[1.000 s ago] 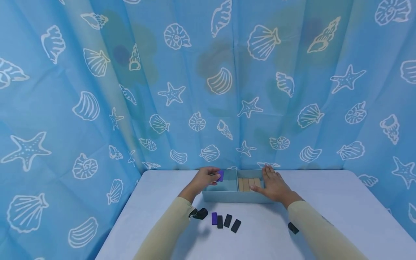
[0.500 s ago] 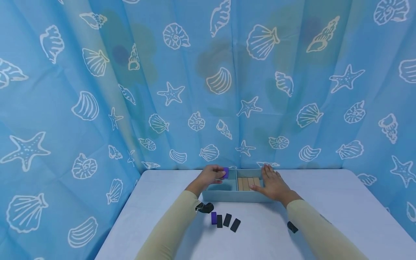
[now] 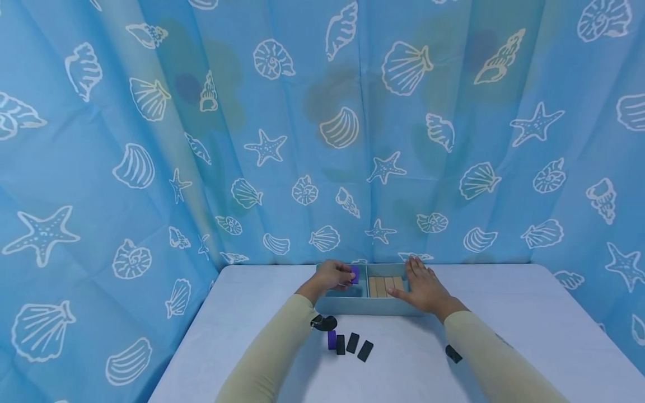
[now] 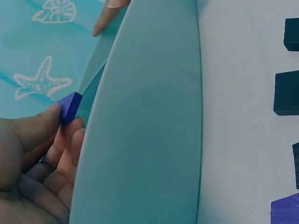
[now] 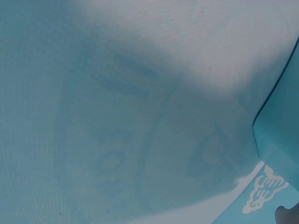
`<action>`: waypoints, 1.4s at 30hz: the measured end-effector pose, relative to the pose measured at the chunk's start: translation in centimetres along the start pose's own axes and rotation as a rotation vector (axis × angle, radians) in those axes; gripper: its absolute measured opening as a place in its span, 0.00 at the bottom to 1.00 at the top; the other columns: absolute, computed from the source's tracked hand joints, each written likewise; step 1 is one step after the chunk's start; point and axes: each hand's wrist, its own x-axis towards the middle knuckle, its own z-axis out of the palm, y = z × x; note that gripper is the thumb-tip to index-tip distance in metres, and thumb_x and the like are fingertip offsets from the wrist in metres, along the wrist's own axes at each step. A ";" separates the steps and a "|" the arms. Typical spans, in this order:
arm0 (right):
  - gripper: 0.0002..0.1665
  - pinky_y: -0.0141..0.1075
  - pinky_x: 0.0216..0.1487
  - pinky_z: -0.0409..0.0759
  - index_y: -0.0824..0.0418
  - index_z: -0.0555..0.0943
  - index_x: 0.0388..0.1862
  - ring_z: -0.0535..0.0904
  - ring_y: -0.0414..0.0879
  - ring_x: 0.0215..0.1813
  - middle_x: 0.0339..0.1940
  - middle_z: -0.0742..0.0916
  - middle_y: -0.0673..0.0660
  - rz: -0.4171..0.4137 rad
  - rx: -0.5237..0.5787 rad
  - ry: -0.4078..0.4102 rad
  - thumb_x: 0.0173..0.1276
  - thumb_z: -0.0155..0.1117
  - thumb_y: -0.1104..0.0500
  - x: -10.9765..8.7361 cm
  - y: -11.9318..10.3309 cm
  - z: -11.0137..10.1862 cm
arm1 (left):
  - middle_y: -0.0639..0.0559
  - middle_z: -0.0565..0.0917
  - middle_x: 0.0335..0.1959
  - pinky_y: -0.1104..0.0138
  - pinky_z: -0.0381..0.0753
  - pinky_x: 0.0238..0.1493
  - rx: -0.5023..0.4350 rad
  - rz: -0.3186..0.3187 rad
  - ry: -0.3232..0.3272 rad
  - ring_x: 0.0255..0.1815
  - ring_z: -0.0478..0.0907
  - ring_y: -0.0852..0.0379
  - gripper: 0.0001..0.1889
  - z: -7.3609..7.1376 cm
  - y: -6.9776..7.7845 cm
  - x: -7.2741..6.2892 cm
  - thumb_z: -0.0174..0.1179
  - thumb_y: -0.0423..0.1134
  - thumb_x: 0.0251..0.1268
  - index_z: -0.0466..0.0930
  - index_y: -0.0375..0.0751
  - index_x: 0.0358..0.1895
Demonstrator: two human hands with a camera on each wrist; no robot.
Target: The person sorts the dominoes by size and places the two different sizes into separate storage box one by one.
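My left hand (image 3: 333, 275) pinches a small purple block (image 3: 355, 274) between thumb and fingers, over the left compartment of a pale blue-grey box (image 3: 370, 306). In the left wrist view the same block (image 4: 70, 107) tilts beyond the box's tall wall (image 4: 140, 116). My right hand (image 3: 428, 288) rests on the right end of the box, fingers straight, thumb reaching over the right compartment. Several plain wooden blocks (image 3: 385, 286) lie side by side in that compartment. The right wrist view catches mostly tabletop, with a corner of the box (image 5: 280, 116) and one fingertip (image 5: 287, 214).
In front of the box, another purple block (image 3: 331, 340) and several black blocks (image 3: 353, 343) lie in a loose row on the white table (image 3: 403, 369). A blue curtain (image 3: 302, 140) with white seashell prints hangs right behind the table's back edge.
My left hand has moved right with the purple block, closer to the box's divider, and dipped slightly in the last half second. The right hand stays in place.
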 end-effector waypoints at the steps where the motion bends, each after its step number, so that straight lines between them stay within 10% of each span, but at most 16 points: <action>1: 0.67 0.62 0.72 0.41 0.76 0.47 0.75 0.40 0.66 0.77 0.77 0.49 0.72 -0.001 -0.004 0.001 0.63 0.46 0.22 0.0 0.0 0.0 | 0.47 0.84 0.37 0.62 0.84 0.40 0.009 -0.005 0.002 0.37 0.83 0.53 0.13 0.1 0.0 0.0 0.62 0.35 0.68 0.80 0.33 0.51; 27: 0.65 0.61 0.72 0.41 0.75 0.47 0.75 0.40 0.65 0.77 0.77 0.49 0.71 0.019 0.019 0.004 0.64 0.48 0.24 0.1 -0.1 0.1 | 0.52 0.83 0.34 0.51 0.78 0.52 0.366 -0.055 0.045 0.40 0.79 0.52 0.07 1.6 -1.5 2.1 0.66 0.33 0.61 0.85 0.39 0.43; 42: 0.64 0.60 0.72 0.42 0.75 0.46 0.75 0.40 0.65 0.77 0.77 0.49 0.71 0.029 0.018 -0.019 0.65 0.49 0.26 -0.3 -0.5 -0.3 | 0.53 0.75 0.19 0.65 0.73 0.28 0.408 -0.062 0.098 0.23 0.70 0.56 0.06 2.6 -1.7 2.9 0.68 0.29 0.57 0.82 0.35 0.25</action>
